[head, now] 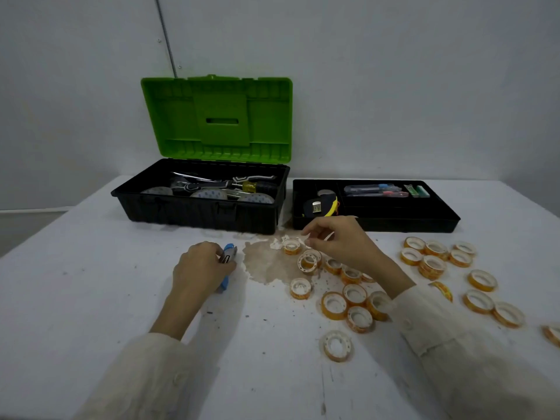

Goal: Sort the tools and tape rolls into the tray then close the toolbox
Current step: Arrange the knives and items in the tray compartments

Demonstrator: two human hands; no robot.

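Note:
A black toolbox (200, 213) with its green lid (216, 118) raised stands at the back of the table, holding screwdrivers and large tape rolls. To its right sits a black divided tray (424, 221) with a yellow tape measure (321, 206) and utility knives (374, 190). My left hand (201, 266) grips a blue utility knife (226, 262) on the table. My right hand (339, 242) hovers with fingers curled just above a small orange tape roll (291, 247); whether it pinches anything is unclear. Several small orange tape rolls (354, 294) lie scattered at the right.
A brown stain (263, 262) marks the white table (91, 283) between my hands. More small tape rolls (433, 257) spread toward the right edge. A grey wall (394, 86) rises behind the toolbox.

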